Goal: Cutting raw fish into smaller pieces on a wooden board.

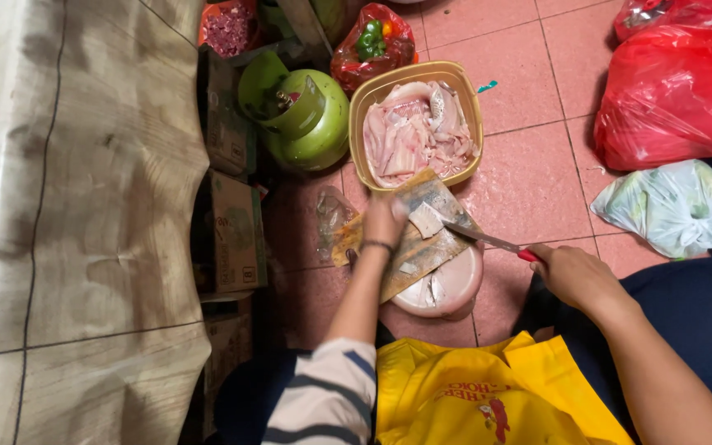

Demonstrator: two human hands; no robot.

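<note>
The right hand (574, 276) grips a red-handled knife (488, 240), blade pointing left toward the left hand (383, 221), whose fingers press a pale fish piece (426, 220) on the wooden board (418, 251) just beside it.

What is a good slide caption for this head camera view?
Left hand steadies pale meat on a wooden board; right hand cuts with a red-handled knife.
</note>
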